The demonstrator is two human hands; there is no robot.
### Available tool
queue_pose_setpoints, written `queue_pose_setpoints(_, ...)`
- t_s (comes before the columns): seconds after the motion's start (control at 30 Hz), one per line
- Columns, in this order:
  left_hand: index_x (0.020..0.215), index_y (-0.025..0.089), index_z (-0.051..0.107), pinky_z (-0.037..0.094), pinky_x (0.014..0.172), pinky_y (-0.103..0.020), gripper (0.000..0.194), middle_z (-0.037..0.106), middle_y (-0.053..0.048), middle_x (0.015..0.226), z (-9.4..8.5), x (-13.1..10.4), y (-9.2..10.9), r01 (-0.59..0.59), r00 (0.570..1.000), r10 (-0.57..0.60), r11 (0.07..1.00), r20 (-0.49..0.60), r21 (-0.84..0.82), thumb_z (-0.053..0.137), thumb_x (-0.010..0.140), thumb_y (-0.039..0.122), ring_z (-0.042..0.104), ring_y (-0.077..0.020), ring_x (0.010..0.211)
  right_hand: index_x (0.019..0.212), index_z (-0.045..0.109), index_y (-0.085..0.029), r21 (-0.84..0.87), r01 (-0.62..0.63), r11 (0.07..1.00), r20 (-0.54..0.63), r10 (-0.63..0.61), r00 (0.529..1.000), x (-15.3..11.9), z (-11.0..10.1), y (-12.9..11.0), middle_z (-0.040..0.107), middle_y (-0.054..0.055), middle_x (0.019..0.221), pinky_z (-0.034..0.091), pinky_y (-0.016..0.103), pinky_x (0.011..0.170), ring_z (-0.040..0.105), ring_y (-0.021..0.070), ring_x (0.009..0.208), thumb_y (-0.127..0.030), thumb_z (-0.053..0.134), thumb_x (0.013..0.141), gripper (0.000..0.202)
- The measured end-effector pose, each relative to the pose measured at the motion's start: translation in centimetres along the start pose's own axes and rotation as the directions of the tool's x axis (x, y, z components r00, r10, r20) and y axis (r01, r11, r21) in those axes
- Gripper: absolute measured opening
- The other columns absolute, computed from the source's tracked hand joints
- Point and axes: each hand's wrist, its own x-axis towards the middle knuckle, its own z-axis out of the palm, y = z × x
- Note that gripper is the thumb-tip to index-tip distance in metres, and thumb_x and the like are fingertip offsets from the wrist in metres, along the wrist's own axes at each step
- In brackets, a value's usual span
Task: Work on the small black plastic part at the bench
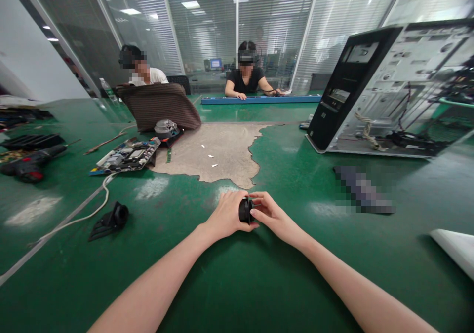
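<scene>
A small round black part (244,210) is held upright on the green table (229,278), in the middle of the head view. My left hand (226,214) wraps round its left side, thumb below and fingers over the top. On the right side of the part, my right hand (274,215) pinches at it with thumb and fingertips. A black bracket-like piece (111,220) with a round end lies to the left of my left hand.
A circuit board (129,156), white cable (101,204) and power drill (33,165) are at left. An open computer case (370,96) stands at right, behind a blurred dark object (361,190). Two people sit across the table.
</scene>
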Motion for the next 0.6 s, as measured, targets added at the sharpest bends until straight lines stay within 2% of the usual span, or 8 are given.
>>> queue_pose_setpoints(0.17,0.101,0.020,0.039,0.033,0.072,-0.032,0.059,0.050,-0.003,0.090,-0.02,-0.07,-0.09,-0.013,1.000,0.013,1.000,-0.006,0.013,0.068,0.054,0.039,0.046,-0.0215,0.083,0.091,0.042,-0.022,0.091,0.000,0.996,0.096,-0.009,0.995,-0.32,-0.32,-0.27,0.054,0.002,0.096,0.042,0.035,0.087,0.055,0.0153,0.094,-0.026,0.061,0.072,0.027)
queue_pose_setpoints(0.23,0.101,0.019,0.039,0.033,0.072,-0.032,0.059,0.050,-0.003,0.090,0.01,-0.07,-0.13,-0.014,1.000,0.015,1.000,-0.005,0.018,0.068,0.054,0.040,0.046,-0.0216,0.083,0.089,0.041,-0.022,0.103,-0.012,0.995,0.085,0.003,0.996,-0.30,-0.31,-0.25,0.055,0.001,0.092,0.042,0.035,0.086,0.056,0.0151,0.092,-0.026,0.063,0.071,0.028)
queue_pose_setpoints(0.37,0.101,0.020,0.039,0.033,0.072,-0.032,0.062,0.050,-0.003,0.091,0.15,-0.03,-0.20,-0.008,1.000,0.008,1.000,-0.006,0.010,0.068,0.053,0.045,0.046,-0.0217,0.083,0.085,0.042,-0.021,0.070,-0.001,0.998,0.002,0.001,1.000,-0.01,-0.02,-0.04,0.053,0.000,0.085,0.045,0.032,0.078,0.057,0.0132,0.082,-0.031,0.055,0.076,0.018)
queue_pose_setpoints(0.47,0.100,0.020,0.039,0.033,0.072,-0.031,0.060,0.051,-0.002,0.091,0.20,-0.02,-0.21,-0.008,1.000,0.008,1.000,-0.008,-0.002,0.068,0.053,0.044,0.046,-0.0212,0.082,0.089,0.043,-0.020,0.011,0.004,1.000,-0.043,-0.004,0.999,0.14,0.18,0.07,0.052,0.001,0.087,0.045,0.032,0.079,0.055,0.0140,0.085,-0.030,0.054,0.077,0.020)
queue_pose_setpoints(0.6,0.101,0.020,0.039,0.032,0.072,-0.031,0.059,0.051,-0.002,0.092,0.14,-0.06,-0.20,-0.026,1.000,0.026,1.000,-0.018,-0.005,0.068,0.054,0.041,0.046,-0.0210,0.083,0.098,0.042,-0.021,0.006,-0.001,1.000,0.023,0.001,1.000,0.00,0.06,0.00,0.052,0.003,0.094,0.043,0.034,0.085,0.054,0.0152,0.092,-0.027,0.052,0.078,0.023)
